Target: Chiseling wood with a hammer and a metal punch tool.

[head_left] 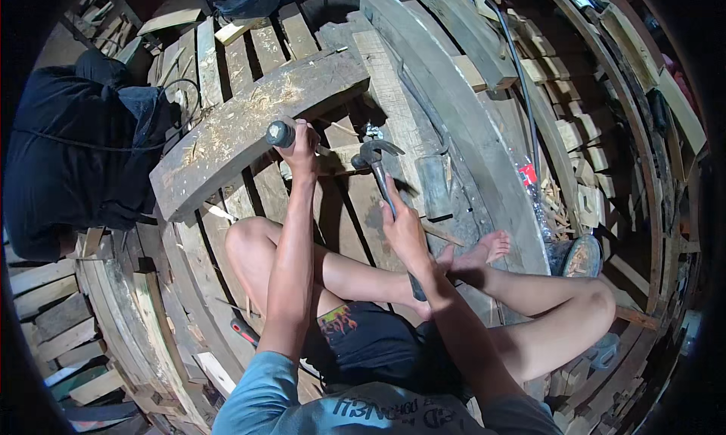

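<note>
My left hand (300, 153) is closed round a chisel (280, 135) with a thick dark handle and a pale round butt. Its blade end is largely hidden near a light wooden piece (340, 163) in front of me. In my right hand (406, 234) is a claw hammer (378, 166), gripped along its dark shaft. The hammer head is to the right of the chisel, apart from its butt. Just beyond my left hand lies a thick curved beam (227, 140), strewn with pale shavings.
Wooden slats (265, 185) with gaps lie under my crossed legs. Long timbers (484, 147) run along the right, beside a blue cable (522, 79). A person in dark clothes (83, 155) is at the left. A red-and-black tool handle (243, 330) lies near my left elbow.
</note>
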A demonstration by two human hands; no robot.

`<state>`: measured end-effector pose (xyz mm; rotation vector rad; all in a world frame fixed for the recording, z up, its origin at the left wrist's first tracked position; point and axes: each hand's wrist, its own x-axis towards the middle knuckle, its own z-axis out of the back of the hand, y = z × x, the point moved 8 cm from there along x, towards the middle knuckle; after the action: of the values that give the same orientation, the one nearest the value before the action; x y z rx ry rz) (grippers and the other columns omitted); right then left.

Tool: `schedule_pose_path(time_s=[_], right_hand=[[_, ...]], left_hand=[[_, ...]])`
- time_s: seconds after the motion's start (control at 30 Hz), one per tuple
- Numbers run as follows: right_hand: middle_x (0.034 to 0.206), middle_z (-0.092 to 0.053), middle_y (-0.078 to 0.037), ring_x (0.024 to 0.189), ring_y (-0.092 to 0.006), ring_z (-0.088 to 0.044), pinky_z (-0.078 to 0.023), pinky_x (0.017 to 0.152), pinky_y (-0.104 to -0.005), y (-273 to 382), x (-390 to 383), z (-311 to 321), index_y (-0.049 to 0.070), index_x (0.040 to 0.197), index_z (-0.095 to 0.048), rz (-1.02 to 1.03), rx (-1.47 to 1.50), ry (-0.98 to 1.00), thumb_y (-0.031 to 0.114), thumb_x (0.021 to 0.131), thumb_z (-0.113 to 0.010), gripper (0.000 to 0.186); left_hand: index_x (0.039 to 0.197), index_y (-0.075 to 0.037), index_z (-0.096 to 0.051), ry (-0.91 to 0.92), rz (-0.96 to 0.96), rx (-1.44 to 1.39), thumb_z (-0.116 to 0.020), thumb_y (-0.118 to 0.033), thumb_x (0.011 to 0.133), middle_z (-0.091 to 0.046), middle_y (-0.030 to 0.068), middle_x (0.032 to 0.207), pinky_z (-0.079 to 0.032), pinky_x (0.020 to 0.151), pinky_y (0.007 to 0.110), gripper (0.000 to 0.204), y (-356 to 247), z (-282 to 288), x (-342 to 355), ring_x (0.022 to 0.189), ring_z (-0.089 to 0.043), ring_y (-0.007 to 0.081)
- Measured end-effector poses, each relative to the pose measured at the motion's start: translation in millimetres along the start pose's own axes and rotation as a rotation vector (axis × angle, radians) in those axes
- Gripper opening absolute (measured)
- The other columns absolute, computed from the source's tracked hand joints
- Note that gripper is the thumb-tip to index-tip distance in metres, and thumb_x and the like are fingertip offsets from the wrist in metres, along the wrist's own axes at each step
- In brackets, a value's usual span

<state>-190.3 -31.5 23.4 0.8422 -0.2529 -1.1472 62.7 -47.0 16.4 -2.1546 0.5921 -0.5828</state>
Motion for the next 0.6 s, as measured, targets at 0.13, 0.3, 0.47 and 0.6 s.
schedule_pose_path(time_s=[0.13,0.3,0.47,0.6], right_hand=[[0.079,-0.059,-0.031,0.074,-0.0458,-0.060,-0.047,0.063,-0.0493,0.4,1.5,1.8,0.017,0.141,-0.034,0.014,0.037,-0.020,0.016,0.091,-0.049,0.052],[0.076,-0.056,-0.034,0.075,-0.0478,-0.058,-0.046,0.063,-0.0475,2.4,1.6,2.5,0.016,0.141,-0.035,0.052,0.053,-0.059,0.014,0.091,-0.049,0.052],[0.083,-0.057,-0.034,0.082,-0.0482,-0.058,-0.047,0.065,-0.0472,2.9,0.3,3.9,0.016,0.141,-0.035,0.010,0.057,-0.017,0.016,0.091,-0.049,0.052],[0.085,-0.056,-0.035,0.084,-0.0483,-0.057,-0.047,0.066,-0.0468,5.6,-0.1,1.4,0.018,0.141,-0.035,0.014,0.071,-0.015,0.017,0.092,-0.049,0.051]], left_hand=[[0.076,-0.008,-0.044,-0.031,0.028,-0.015,-0.057,-0.006,0.086,-0.047,-0.0002,0.058,-0.035,0.042,0.023,0.016,2.8,0.7,0.9,0.045,-0.041,0.0076],[0.076,-0.008,-0.045,-0.007,0.010,-0.030,-0.057,-0.006,0.085,-0.047,-0.0001,0.059,-0.036,0.044,0.022,0.015,6.9,3.7,2.2,0.047,-0.043,0.0070],[0.076,-0.008,-0.048,-0.032,0.022,0.019,-0.061,-0.007,0.083,-0.049,-0.0011,0.064,-0.037,0.045,0.022,0.015,9.2,4.8,2.0,0.050,-0.044,0.0061],[0.077,-0.005,-0.051,-0.009,-0.036,0.123,-0.064,-0.009,0.083,-0.050,-0.0028,0.066,-0.037,0.048,0.022,0.015,7.7,6.0,1.1,0.053,-0.045,0.0058]])
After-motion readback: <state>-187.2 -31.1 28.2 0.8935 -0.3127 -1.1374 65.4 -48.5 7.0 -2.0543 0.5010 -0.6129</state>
